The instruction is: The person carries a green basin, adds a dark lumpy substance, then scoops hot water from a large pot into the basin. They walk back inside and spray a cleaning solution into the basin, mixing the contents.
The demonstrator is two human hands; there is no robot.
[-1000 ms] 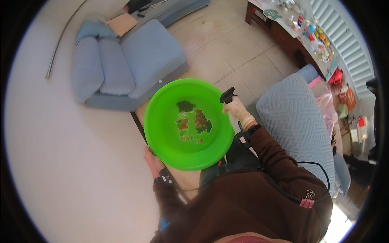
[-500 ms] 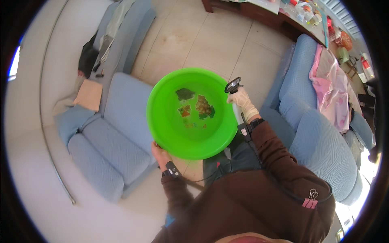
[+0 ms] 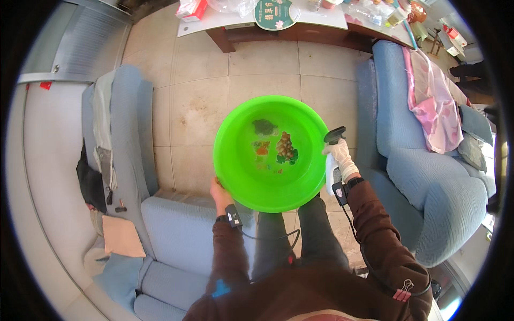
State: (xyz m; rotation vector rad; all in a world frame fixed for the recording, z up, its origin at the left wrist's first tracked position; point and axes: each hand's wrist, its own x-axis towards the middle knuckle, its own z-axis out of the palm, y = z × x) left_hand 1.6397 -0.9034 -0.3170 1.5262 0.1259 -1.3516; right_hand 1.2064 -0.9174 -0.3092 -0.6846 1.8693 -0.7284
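A large round bright-green plastic basin (image 3: pixel 243 184) is held in front of me above the floor. Printed on its inner bottom are a bunch of grapes with leaves (image 3: pixel 285 148) and smaller coloured patches. My left hand (image 3: pixel 220 196), bare, grips the basin's near left rim; its fingertips are partly hidden under the edge. My right hand (image 3: pixel 342 157), in a pale thin glove, is closed around a spray bottle (image 3: pixel 330 170) with a white body and a black trigger head. The bottle is beside the basin's right rim; whether this hand also touches the basin, I cannot tell.
A blue-covered sofa (image 3: pixel 193 224) lies at the left, with cushions on it. Another blue sofa (image 3: pixel 399 101) stands at the right, with a pink cloth (image 3: pixel 431 101) over it. Ahead, a table (image 3: pixel 326 18) bears several items. Tiled floor (image 3: pixel 198 115) lies between.
My view has turned to the right, bringing the table to the top middle. The basin and spray bottle have come along, both hands keeping their hold.
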